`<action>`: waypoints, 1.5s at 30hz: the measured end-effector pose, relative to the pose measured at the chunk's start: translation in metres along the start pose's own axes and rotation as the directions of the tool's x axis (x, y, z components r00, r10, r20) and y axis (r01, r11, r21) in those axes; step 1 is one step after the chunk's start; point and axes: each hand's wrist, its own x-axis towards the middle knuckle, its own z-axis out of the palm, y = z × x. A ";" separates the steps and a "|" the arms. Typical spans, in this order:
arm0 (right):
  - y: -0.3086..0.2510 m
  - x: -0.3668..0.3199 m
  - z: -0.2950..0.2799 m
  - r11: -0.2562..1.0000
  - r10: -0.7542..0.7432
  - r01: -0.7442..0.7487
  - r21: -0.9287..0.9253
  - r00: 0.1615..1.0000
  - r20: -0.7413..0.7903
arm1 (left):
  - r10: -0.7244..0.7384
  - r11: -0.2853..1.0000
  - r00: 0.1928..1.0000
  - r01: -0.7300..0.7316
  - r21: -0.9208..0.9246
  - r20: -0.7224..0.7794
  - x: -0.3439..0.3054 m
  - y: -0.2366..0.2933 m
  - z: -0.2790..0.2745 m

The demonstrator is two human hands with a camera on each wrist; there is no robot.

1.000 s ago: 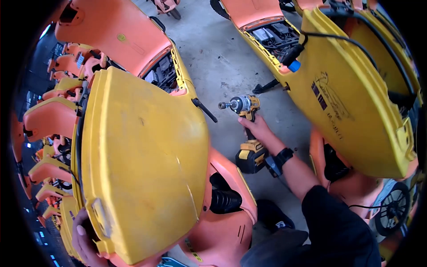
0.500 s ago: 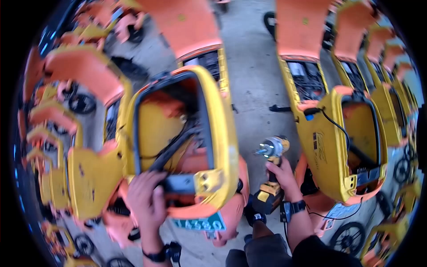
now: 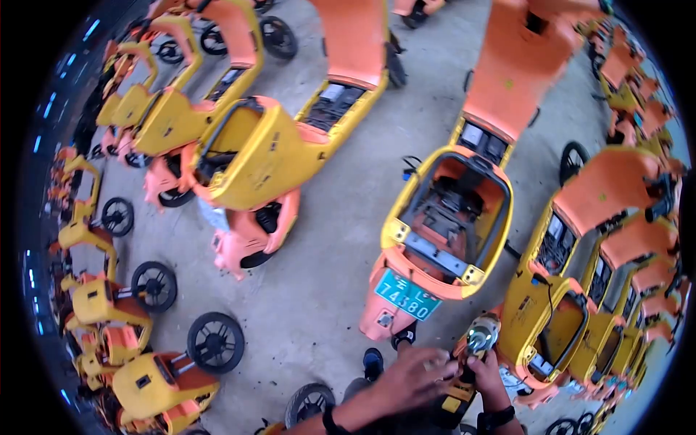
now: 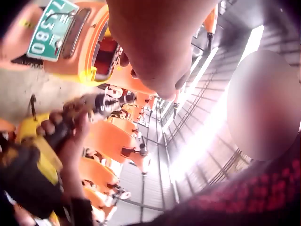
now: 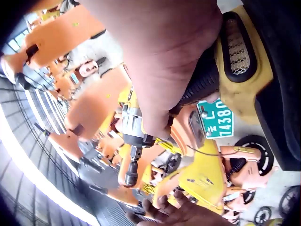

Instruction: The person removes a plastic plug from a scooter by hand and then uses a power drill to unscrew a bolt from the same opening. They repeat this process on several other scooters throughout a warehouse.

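Observation:
My right hand (image 3: 487, 377) grips the black handle of a yellow and black cordless drill (image 3: 455, 403); in the right wrist view the drill's silver head (image 5: 133, 126) carries a dark socket (image 5: 132, 173). Beside it is my left hand (image 3: 412, 384), its fingers loosely bent with nothing seen between them; the right wrist view shows those fingers (image 5: 164, 207) spread just past the socket. Beyond the hands stands an orange and yellow scooter (image 3: 396, 264) with its seat compartment uncovered and a green plate (image 3: 407, 294) at its rear.
Another scooter (image 3: 250, 163) stands to the left, and a row of similar ones (image 3: 523, 326) to the right. Several yellow scooters (image 3: 145, 384) with black wheels (image 3: 216, 342) are at the lower left. Grey concrete floor (image 3: 312, 290) lies between them.
My left hand has let go of the scooter's rear edge and come beside the drill. The drill has moved lower in view, still in my right hand, and the head view has shifted.

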 end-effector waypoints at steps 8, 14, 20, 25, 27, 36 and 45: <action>-0.070 0.005 0.082 0.906 0.199 -0.113 -0.408 0.964 0.175 | -0.039 0.997 0.957 0.057 0.053 -0.287 -0.028 0.050 -0.052; -0.101 0.003 0.167 0.784 0.238 -0.128 -0.607 0.966 0.103 | -0.095 0.995 0.949 0.086 -0.044 -0.299 -0.052 0.047 -0.141; -0.120 -0.010 0.280 0.790 0.148 -0.120 -0.601 0.989 -0.002 | 0.006 0.999 0.950 0.008 0.044 -0.312 -0.078 0.044 -0.259; -0.122 -0.007 0.387 0.801 0.067 0.011 -0.598 0.992 0.108 | 0.044 0.993 0.953 -0.010 0.115 -0.299 -0.074 0.073 -0.380; -0.140 -0.015 0.442 0.825 0.065 0.038 -0.564 0.985 0.161 | 0.081 0.987 0.951 -0.034 0.157 -0.300 -0.081 0.091 -0.416; -0.193 -0.007 0.547 0.661 -0.054 0.243 -0.710 0.959 0.279 | 0.250 0.927 0.842 -0.065 0.370 -0.478 -0.104 0.140 -0.504; -0.222 0.019 0.692 0.484 0.082 0.343 -0.805 0.898 0.432 | 0.323 0.775 0.588 0.285 0.564 -0.742 -0.151 0.145 -0.560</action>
